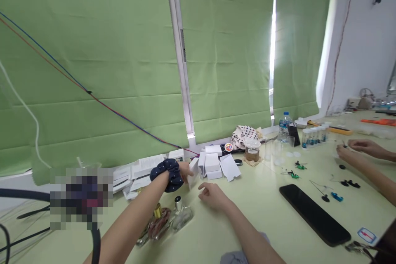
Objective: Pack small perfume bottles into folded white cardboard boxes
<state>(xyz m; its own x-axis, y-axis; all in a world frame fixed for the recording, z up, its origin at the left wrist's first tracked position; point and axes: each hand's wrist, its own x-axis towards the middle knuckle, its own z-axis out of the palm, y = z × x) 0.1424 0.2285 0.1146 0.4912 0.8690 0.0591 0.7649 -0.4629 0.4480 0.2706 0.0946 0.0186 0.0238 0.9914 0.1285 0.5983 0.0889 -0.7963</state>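
Note:
My left hand [185, 170], a dark dotted scrunchie [168, 175] around its wrist, reaches to the boxes by the window and is closed on a small white box [194, 170]. My right hand [213, 196] hovers over the table just right of that box, fingers loosely bent and nothing seen in them. Several white boxes [212, 161] are stacked beyond it, beside a white flap of card [229, 168]. Below my left forearm lie glass bottles: one with a silver cap [182, 218] and a reddish one [159, 225] near a gold cap.
A black phone [314, 213] lies at right, near small green earphone-like pieces [292, 174] and a blue one [337, 196]. Clear cups [278, 152], a water bottle [284, 128] and a brown-filled tub [252, 151] stand behind. Another person's hands [355, 150] work at far right.

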